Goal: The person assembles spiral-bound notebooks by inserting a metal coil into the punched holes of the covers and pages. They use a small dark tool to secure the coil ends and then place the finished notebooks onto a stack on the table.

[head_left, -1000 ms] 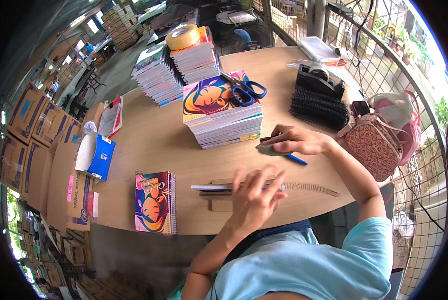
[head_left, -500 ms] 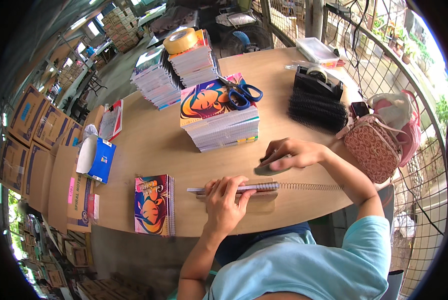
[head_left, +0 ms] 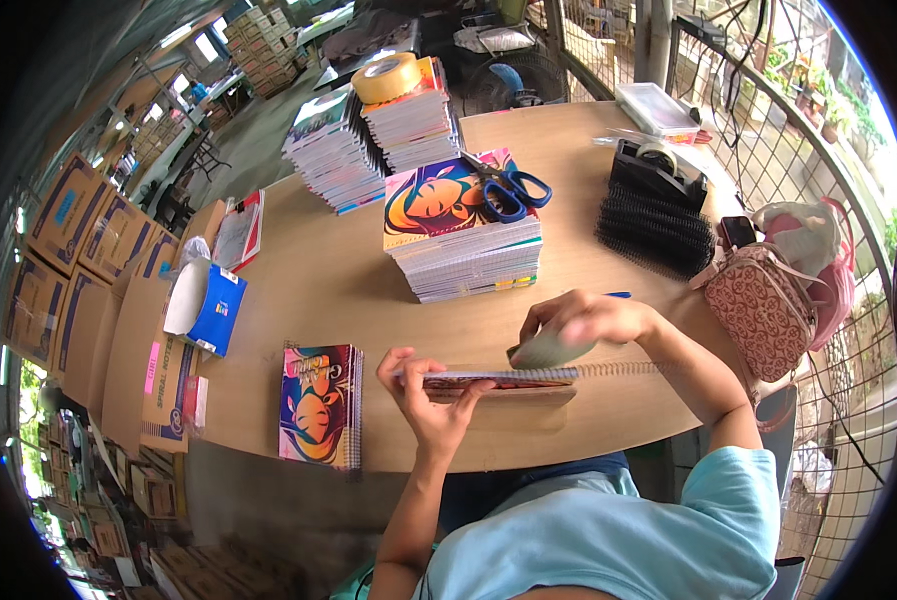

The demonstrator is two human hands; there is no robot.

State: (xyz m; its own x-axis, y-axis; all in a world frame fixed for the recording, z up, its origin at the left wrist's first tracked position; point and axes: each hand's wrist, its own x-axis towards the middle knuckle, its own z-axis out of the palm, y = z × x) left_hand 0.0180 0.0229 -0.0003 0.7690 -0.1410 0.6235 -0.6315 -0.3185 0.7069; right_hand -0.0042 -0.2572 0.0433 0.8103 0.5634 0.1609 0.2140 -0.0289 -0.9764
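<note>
Table (head_left: pixel 299 270) of light wood carries everything here, with cardboard boxes (head_left: pixel 54 260) beyond its left edge. On it, going down in size: a tall stack of notebooks (head_left: pixel 464 235) in the middle with blue-handled scissors (head_left: pixel 504 190) on top, two more stacks (head_left: pixel 369 140) behind it with a roll of tape (head_left: pixel 387 77), a heap of black binding coils (head_left: pixel 654 225), a pink patterned bag (head_left: pixel 764 305) at the right edge, and one finished spiral notebook (head_left: pixel 321 403) lying flat near the front edge. The notebook in work (head_left: pixel 499 378) lies at the front edge, directly in front of the person, between both hands; its long axis runs left to right. A thin wire spiral (head_left: pixel 619 368) sticks out of its right end, along the same axis. The left hand (head_left: pixel 429 395) is at the left end of this notebook, fingers closed around its edge and holding it. The right hand (head_left: pixel 579 325) is just above the right part, nearer to the spiral, fingers curled narrow over a greenish flat thing; what this is, I cannot tell. A blue pen (head_left: pixel 617 294) lies just behind this hand.
</note>
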